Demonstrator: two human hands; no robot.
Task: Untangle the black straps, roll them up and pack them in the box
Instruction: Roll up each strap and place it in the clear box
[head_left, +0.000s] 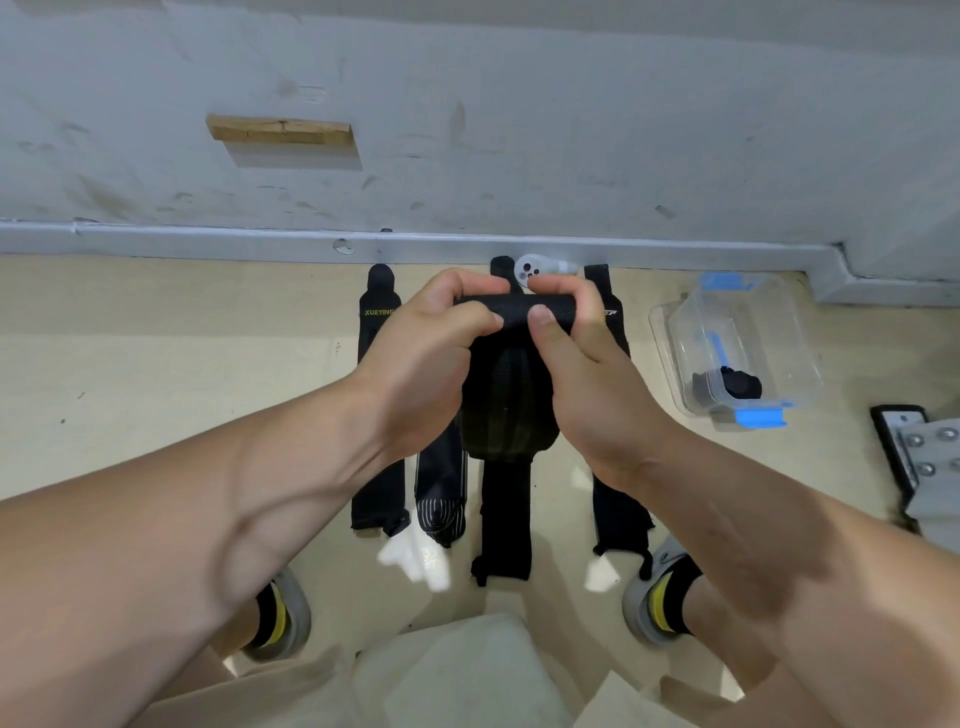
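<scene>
Between my knees and the wall, above the floor (156, 364), I am holding a black strap's roll (514, 307) in both grips. Its long axis is running from 9 o'clock to 3 o'clock, and the unrolled tail (506, 410) is hanging from it toward 6 o'clock.

My left grip (431, 353) is pinching the 9 o'clock end of the roll, with the thumb on the near side and the fingers curling over the far side. My right grip (582, 364) is pinching the 3 o'clock end the same way, its thumb pressing near the roll's middle.

I am judging that the winding has to go on toward 6 o'clock, straight down the tail, or the edges will be drifting sideways.

The clear plastic box (779, 332) is sitting on the floor at 3 o'clock from the roll, well apart from it and nearer my right grip. One rolled strap (740, 384) is lying inside it.

Below my grips, four flat straps (506, 519) are lying side by side on the floor, each running from 12 o'clock to 6 o'clock.
</scene>
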